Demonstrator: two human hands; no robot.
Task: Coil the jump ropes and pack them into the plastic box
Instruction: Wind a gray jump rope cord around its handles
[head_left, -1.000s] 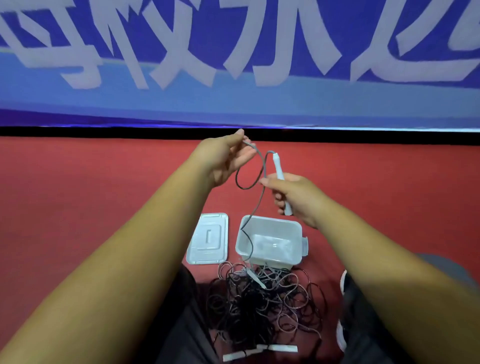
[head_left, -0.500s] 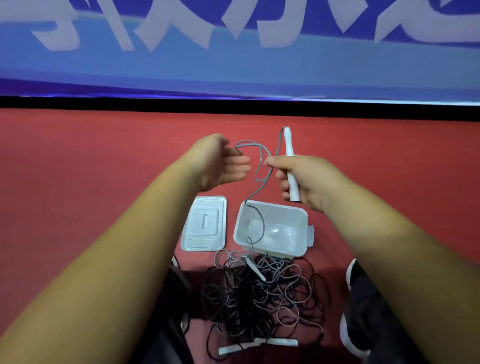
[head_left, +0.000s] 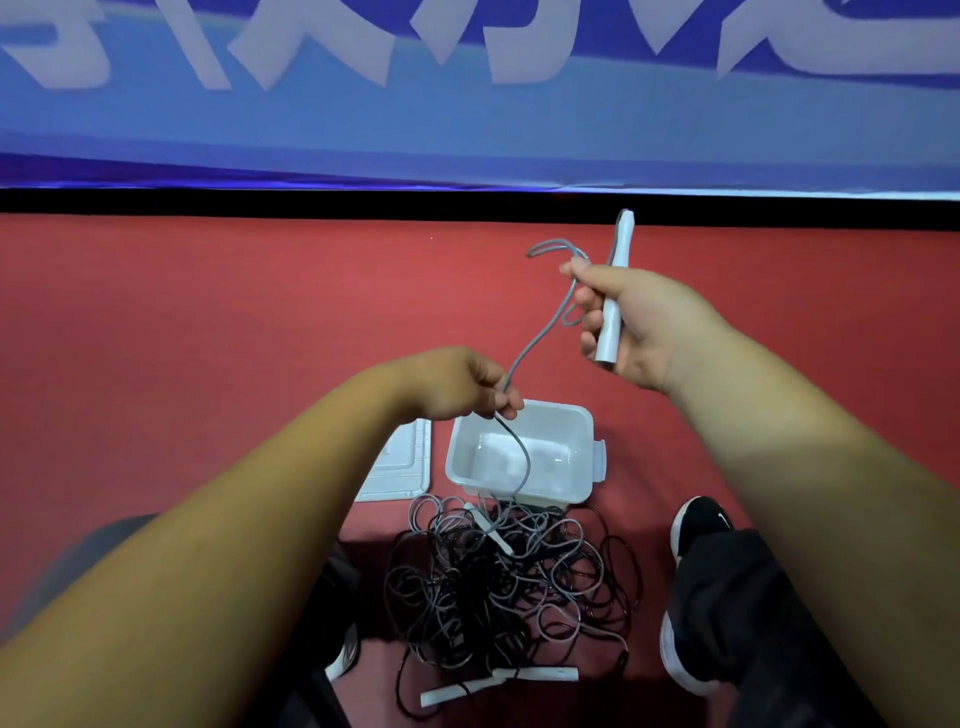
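A red floor (head_left: 208, 338) fills the middle and lower frame, matte and evenly lit. Across the top runs a blue banner (head_left: 467, 124) with large pale characters, cut off at the upper edge. A black strip (head_left: 311, 202) separates the banner's lower edge from the floor.

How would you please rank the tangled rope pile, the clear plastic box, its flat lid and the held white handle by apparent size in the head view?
1. Tangled pile of grey and black jump ropes.
2. Clear rectangular plastic box.
3. Flat clear plastic lid, partly hidden by the left arm, so unsure.
4. Slim white rope handle, nearer the camera.
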